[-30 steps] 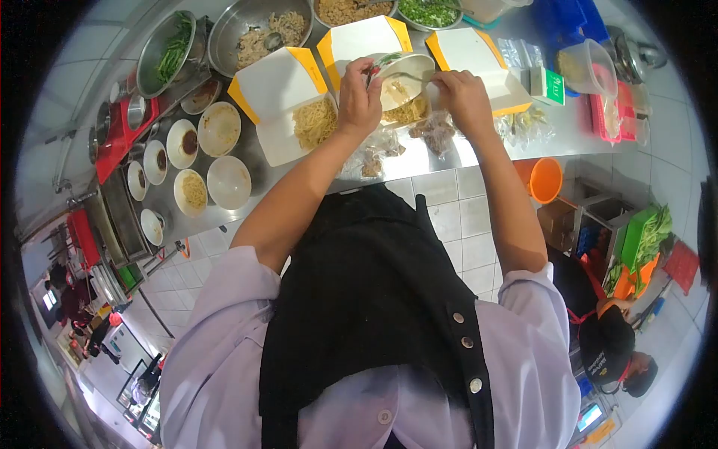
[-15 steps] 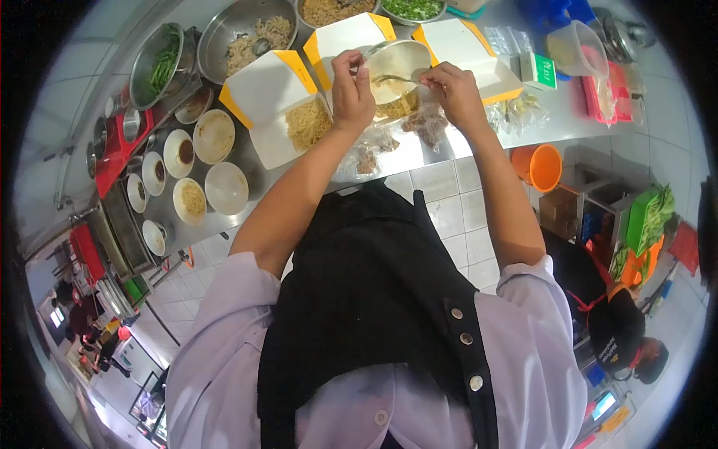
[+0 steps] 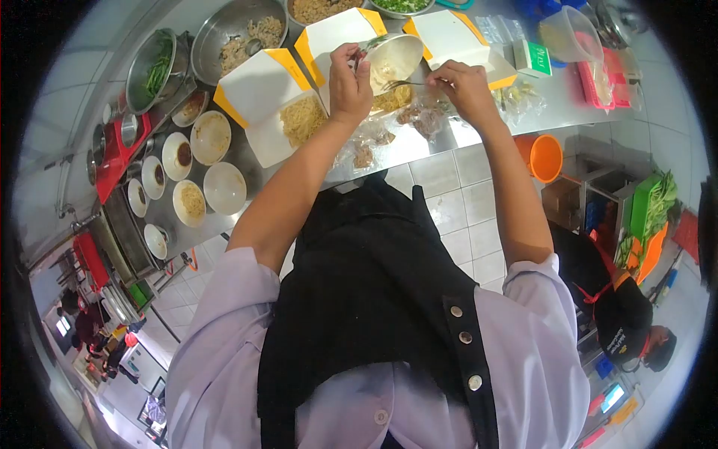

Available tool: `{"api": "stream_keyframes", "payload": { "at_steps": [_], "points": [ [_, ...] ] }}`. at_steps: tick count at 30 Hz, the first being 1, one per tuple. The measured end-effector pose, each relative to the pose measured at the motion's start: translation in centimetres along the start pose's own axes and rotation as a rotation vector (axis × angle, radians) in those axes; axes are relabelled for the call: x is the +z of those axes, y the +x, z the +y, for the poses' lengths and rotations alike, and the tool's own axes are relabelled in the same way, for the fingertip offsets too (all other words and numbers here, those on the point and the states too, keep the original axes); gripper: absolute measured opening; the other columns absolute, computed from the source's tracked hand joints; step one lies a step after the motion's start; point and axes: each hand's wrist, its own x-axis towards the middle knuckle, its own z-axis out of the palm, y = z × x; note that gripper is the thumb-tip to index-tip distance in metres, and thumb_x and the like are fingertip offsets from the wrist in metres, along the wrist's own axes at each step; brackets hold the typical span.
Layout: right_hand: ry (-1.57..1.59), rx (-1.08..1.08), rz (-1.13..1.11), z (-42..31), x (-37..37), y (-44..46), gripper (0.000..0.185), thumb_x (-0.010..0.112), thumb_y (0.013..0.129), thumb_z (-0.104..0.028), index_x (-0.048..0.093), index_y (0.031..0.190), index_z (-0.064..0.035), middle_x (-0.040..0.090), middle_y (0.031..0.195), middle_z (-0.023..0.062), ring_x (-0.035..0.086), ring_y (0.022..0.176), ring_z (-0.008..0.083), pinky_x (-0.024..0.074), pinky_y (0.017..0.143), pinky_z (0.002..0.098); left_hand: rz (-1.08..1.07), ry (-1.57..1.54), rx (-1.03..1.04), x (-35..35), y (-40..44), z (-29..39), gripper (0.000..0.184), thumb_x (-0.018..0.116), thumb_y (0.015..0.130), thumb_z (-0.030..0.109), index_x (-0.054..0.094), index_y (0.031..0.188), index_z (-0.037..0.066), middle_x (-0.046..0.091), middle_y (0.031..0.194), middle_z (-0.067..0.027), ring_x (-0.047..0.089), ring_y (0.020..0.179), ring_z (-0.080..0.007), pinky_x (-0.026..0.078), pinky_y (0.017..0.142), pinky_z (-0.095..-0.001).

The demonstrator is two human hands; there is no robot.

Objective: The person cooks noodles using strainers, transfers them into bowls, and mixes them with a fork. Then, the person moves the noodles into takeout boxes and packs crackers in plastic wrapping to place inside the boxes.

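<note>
My left hand (image 3: pixel 351 86) grips a white bowl (image 3: pixel 396 58) by its rim and holds it tipped over the middle takeaway box (image 3: pixel 333 36), where yellow noodles (image 3: pixel 393 99) lie. In my right hand (image 3: pixel 460 86) is a fork (image 3: pixel 404 84), its tines just below the bowl's rim. Another open box (image 3: pixel 263 86) with noodles (image 3: pixel 302 120) stands to the left, and a third open box (image 3: pixel 452 37) is at the right. Small plastic bags (image 3: pixel 426 116) lie along the table's near edge.
Several white bowls (image 3: pixel 224 188) stand at the left. Metal bowls of greens (image 3: pixel 155 75) and minced food (image 3: pixel 243 52) are behind. A green-white carton (image 3: pixel 532 58) and pink basket (image 3: pixel 594 82) stand right. An orange bucket (image 3: pixel 540 157) is below; a co-worker (image 3: pixel 628 314) is at the right.
The fork has come down from inside the bowl to below its rim, over the noodles. The view has shifted slightly, and the co-worker at the right has moved a little.
</note>
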Motion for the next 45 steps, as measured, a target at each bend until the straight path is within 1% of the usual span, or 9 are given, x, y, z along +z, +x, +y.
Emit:
{"api": "stream_keyframes", "payload": {
  "at_steps": [11,17,24,29,31,34,36,39,45],
  "points": [
    [-0.057,0.047,-0.05,-0.9,-1.0,0.3,0.013,0.068,0.1,-0.022,0.079,0.104,-0.017,0.075,0.104,0.0002,0.07,0.106,0.0253,0.0399,0.098,0.0462,0.04,0.072,0.015,-0.4,-0.1,0.1,0.044,0.06,0.111,0.033,0.048,0.137,-0.001,0.064,0.116,-0.0217,0.064,0.107,-0.036,0.051,0.098,-0.0453],
    [-0.123,0.136,-0.117,-1.5,-1.7,0.4,0.016,0.066,0.101,-0.025,0.081,0.105,-0.0178,0.076,0.106,0.0023,0.072,0.106,0.0258,0.0428,0.095,0.0476,0.275,-0.004,-0.346,-1.4,0.8,2.4,0.037,0.052,0.115,0.029,0.046,0.138,0.001,0.062,0.112,-0.0194,0.062,0.099,-0.0322,0.05,0.093,-0.0443],
    [-0.353,0.079,-0.119,-4.4,0.2,1.1,0.014,0.068,0.099,-0.026,0.079,0.106,-0.0193,0.074,0.098,0.0047,0.072,0.099,0.0268,0.044,0.089,0.0489,0.519,-0.04,-0.877,-6.5,0.5,1.8,0.062,0.027,0.118,0.053,0.046,0.145,0.0,0.059,0.143,-0.0244,0.057,0.135,-0.035,0.043,0.115,-0.044],
    [-0.415,0.069,-0.188,-3.6,2.2,2.2,0.016,0.065,0.102,-0.029,0.076,0.102,-0.018,0.074,0.099,0.0072,0.072,0.101,0.0295,0.0449,0.091,0.0535,0.466,-0.521,-1.047,-11.5,-0.8,4.4,0.073,0.027,0.117,0.057,0.038,0.161,-0.001,0.052,0.159,-0.0204,0.052,0.146,-0.0297,0.041,0.121,-0.0394],
    [-0.498,0.113,-0.257,-3.9,2.8,2.7,0.016,0.065,0.103,-0.03,0.075,0.105,-0.0179,0.076,0.102,0.0076,0.073,0.103,0.0315,0.0459,0.093,0.0571,0.551,-0.594,-1.195,-15.1,-1.6,8.1,0.073,0.029,0.117,0.059,0.041,0.16,0.002,0.058,0.154,-0.0161,0.058,0.141,-0.028,0.048,0.116,-0.0397],
    [-0.39,0.112,-0.288,-5.1,2.1,3.1,0.017,0.066,0.103,-0.029,0.075,0.11,-0.0169,0.076,0.103,0.01,0.073,0.102,0.032,0.0462,0.093,0.0571,0.694,-0.853,-0.972,-20.5,-9.4,5.3,0.073,0.03,0.116,0.061,0.044,0.16,0.005,0.058,0.155,-0.0151,0.058,0.142,-0.028,0.05,0.115,-0.0416],
    [-0.148,0.172,-0.265,-4.5,1.8,3.0,0.02,0.068,0.102,-0.026,0.076,0.114,-0.0127,0.078,0.107,0.014,0.074,0.1,0.0328,0.0503,0.094,0.0483,0.856,-0.754,-1.048,-26.2,-13.5,7.7,0.073,0.03,0.116,0.061,0.043,0.161,0.006,0.056,0.158,-0.0133,0.056,0.145,-0.0276,0.049,0.118,-0.044],
    [0.119,0.271,-0.254,-7.2,-0.3,3.3,0.024,0.071,0.104,-0.023,0.076,0.114,-0.0019,0.078,0.098,0.012,0.071,0.09,0.0199,0.0547,0.086,0.0348,1.091,-0.557,-0.904,-35.7,-22.4,5.7,0.073,0.027,0.115,0.064,0.041,0.163,0.01,0.053,0.161,-0.0102,0.055,0.146,-0.0299,0.048,0.12,-0.0472],
    [0.443,0.214,-0.501,-18.7,-1.2,3.1,0.019,0.066,0.108,-0.015,0.074,0.111,0.0014,0.076,0.103,0.0046,0.067,0.091,0.0151,0.0541,0.089,0.033,1.406,-0.119,-0.985,-52.3,-28.9,0.0,0.072,0.029,0.113,0.068,0.028,0.164,0.017,0.048,0.158,-0.0154,0.059,0.136,-0.0367,0.058,0.103,-0.0545]
  ]
}}
